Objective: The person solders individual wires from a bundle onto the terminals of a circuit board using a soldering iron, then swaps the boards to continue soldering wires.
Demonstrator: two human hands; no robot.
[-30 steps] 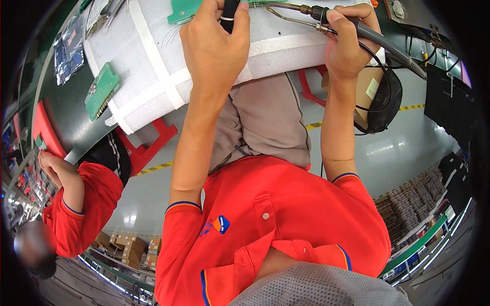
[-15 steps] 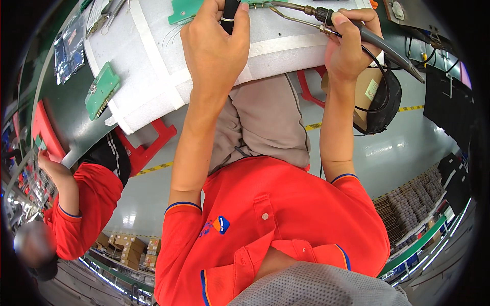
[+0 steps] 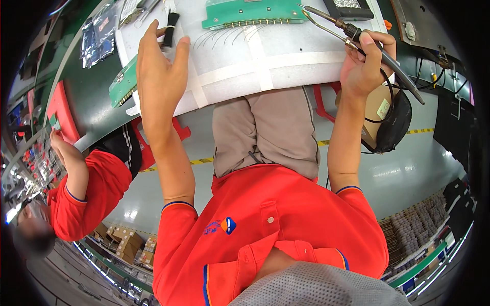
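My left hand point(image 3: 162, 86) is over the left part of the white foam pad point(image 3: 224, 79), thumb and fingers apart. A bundle of black wires point(image 3: 171, 31) with a white band lies between its thumb and fingers, apart from the thumb. My right hand point(image 3: 366, 64) grips a soldering iron point(image 3: 390, 64) with a thin curved metal tube alongside. The iron's tip points left, close to the right end of a green circuit board point(image 3: 250, 12). Pins line that board's near edge, with thin wires fanning out below. Another green circuit board point(image 3: 121, 89) is partly hidden behind my left hand.
Shiny antistatic bags point(image 3: 99, 38) lie on the dark green table at left. A black tray point(image 3: 349, 9) sits at the pad's far right. Below the table's right side are a cardboard box point(image 3: 375, 115) and a black bag point(image 3: 395, 125). A co-worker in a red shirt point(image 3: 97, 188) sits at left.
My left hand has moved left off the circuit board and spread its fingers, leaving the black wire bundle at the pad's left. The iron stays in my right hand. The view has shifted.
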